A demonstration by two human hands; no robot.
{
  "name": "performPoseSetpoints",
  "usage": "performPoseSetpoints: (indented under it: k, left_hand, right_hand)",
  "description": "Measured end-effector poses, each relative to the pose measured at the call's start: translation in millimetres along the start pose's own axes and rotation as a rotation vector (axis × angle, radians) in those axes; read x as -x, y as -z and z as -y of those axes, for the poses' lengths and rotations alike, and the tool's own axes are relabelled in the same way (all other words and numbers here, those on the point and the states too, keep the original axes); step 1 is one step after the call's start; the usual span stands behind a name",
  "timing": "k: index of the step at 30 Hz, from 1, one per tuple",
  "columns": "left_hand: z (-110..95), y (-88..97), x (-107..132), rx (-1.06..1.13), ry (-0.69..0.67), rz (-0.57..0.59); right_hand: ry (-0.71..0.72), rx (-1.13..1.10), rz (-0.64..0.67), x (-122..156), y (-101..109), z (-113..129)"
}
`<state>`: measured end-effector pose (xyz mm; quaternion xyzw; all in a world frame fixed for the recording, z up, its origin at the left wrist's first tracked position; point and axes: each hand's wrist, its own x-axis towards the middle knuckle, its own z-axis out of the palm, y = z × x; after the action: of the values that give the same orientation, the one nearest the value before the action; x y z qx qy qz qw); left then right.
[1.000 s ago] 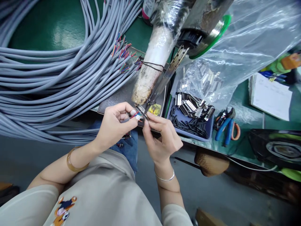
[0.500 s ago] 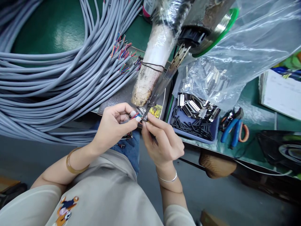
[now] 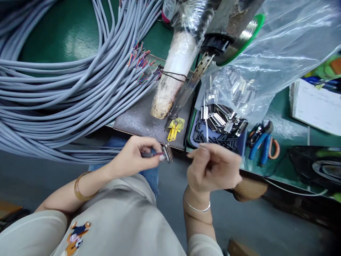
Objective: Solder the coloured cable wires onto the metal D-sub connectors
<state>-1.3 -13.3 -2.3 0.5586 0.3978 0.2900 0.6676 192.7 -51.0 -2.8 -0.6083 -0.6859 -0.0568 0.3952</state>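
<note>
Pinching connector (image 3: pixel 168 153) by its wires (image 3: pixel 159 153) just off near edge of table (image 3: pixel 74 44), left hand (image 3: pixel 140 153) is presumably leaving far side exposed; right hand (image 3: pixel 214 169) is hovering, curled, by pale strand (image 3: pixel 206 126), grip unclear.

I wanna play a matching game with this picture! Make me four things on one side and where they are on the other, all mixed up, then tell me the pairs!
Things:
1. silver metal connector
2. long, round grey cables
3. small, thin black pieces
4. white rectangular paper pad

Places:
A. in the blue plastic tray
B. far right of the green tabletop
C. sticking out from the left hand
D. sweeping across the picture's left side

Right pairs: 1-C, 2-D, 3-A, 4-B.
</note>
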Motion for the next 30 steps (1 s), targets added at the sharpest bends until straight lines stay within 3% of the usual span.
performPoseSetpoints:
  k: [2,4,7,9,12,16,19,22,26,28,30]
  left_hand:
    - [9.4,2.3,8.2,-0.162,-0.07,0.188]
    - [18.8,5.1,15.5,-0.3,-0.117,0.282]
    - [26.2,9.7,24.1,-0.408,-0.137,0.237]
    - [23.6,13.8,29.0,-0.394,-0.157,0.124]
    - [11.2,24.4,37.8,-0.208,-0.183,0.051]
    - [-5.2,46.1,53.0,0.212,-0.029,0.254]
    - [-12.7,55.2,61.5,0.451,-0.014,0.268]
    - [-19.1,48.7,60.4,0.637,0.028,0.247]
    - [-21.3,28.1,44.4,0.699,0.141,0.114]
    - [-17.5,19.7,34.5,0.67,0.168,0.106]
    - [-11.6,13.5,25.7,0.638,0.17,0.092]
  right_hand:
    - [0.008,0.132,0.016,-8.5,0.1,-1.7]
    - [0.013,0.254,0.178,-18.3,-6.1,-0.8]
    - [-0.014,0.349,0.353,-27.3,-16.4,3.5]
    - [-0.061,0.291,0.37,-27.7,-17.5,7.9]
    - [-0.156,0.026,0.3,-22.5,-11.1,15.9]
    - [-0.181,-0.26,0.287,-13.4,-2.3,21.1]
    - [-0.164,-0.174,0.206,-11.0,1.4,18.2]
    - [-0.097,-0.049,0.061,-13.2,3.6,15.9]
    - [0.161,0.084,0.262,-14.0,0.1,15.0]
    - [0.204,0.194,0.345,-11.3,-3.3,10.5]
    - [0.177,0.281,0.342,-8.4,-5.5,2.7]
